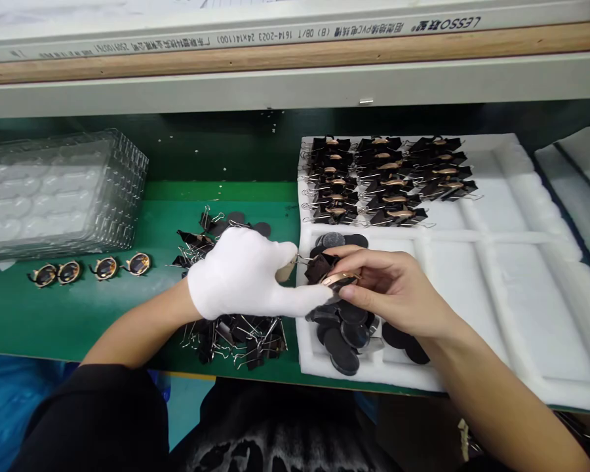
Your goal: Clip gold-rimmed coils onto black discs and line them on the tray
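My left hand (246, 272), in a white glove, has its fingers closed around the wire handles of a black binder clip (320, 267). Its thumb reaches along to a round gold-rimmed piece (339, 280) with a dark face, like a watch case. My bare right hand (388, 282) pinches that round piece between thumb and fingers, and the clip sits against its edge. Below both hands lie black discs (341, 351) in a white foam tray (408, 377). Loose binder clips (255, 341) are heaped under and beside my left hand.
Rows of gold-rimmed pieces with clips (391, 183) stand in the tray's far compartments. Several similar round pieces (105, 267) lie on the green table (39, 321) at left, near stacked clear plastic trays (54, 196). A ledge (226, 85) runs across the back.
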`<act>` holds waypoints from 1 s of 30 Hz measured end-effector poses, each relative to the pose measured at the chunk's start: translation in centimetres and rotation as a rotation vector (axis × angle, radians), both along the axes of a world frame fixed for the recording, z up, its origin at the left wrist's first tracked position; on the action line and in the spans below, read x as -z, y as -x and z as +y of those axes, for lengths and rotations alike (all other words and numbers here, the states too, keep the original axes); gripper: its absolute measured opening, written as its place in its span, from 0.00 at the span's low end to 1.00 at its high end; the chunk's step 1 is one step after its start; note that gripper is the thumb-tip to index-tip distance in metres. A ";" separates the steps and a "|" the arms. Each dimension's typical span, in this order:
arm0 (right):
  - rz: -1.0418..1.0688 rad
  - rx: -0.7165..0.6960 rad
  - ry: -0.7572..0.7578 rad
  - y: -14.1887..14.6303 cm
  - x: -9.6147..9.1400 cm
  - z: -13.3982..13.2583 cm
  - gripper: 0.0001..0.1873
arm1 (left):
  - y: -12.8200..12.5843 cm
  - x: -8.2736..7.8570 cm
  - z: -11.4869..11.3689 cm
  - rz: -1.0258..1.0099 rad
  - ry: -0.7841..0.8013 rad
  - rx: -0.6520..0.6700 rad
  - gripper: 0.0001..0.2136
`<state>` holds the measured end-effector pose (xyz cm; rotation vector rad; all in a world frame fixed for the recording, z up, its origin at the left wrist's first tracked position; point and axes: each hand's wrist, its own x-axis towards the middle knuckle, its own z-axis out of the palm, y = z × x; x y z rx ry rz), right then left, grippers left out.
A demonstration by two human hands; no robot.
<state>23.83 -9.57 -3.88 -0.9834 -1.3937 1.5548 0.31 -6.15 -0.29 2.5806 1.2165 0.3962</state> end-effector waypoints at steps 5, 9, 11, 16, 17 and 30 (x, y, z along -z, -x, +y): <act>-0.025 -0.064 0.040 -0.2 -0.2 0.0 0.06 | 0.0 0.7 0.2 0.041 -0.083 0.053 0.28; 0.029 0.086 0.025 -0.4 -0.2 0.1 0.06 | 0.0 1.1 0.7 -0.050 -0.009 0.015 0.23; 0.081 0.229 0.059 -0.5 -0.2 0.4 0.06 | 0.1 1.0 0.9 -0.153 0.106 -0.025 0.22; 0.149 0.336 0.116 -0.8 -0.1 1.1 0.07 | -0.1 0.2 0.6 -0.384 0.572 -0.091 0.21; 0.144 0.331 0.105 -0.8 0.0 1.1 0.07 | -0.2 0.1 0.5 -0.407 0.648 -0.088 0.21; 0.027 0.288 0.091 -0.5 0.7 0.7 0.11 | -0.9 0.7 0.0 -0.380 0.773 -0.056 0.21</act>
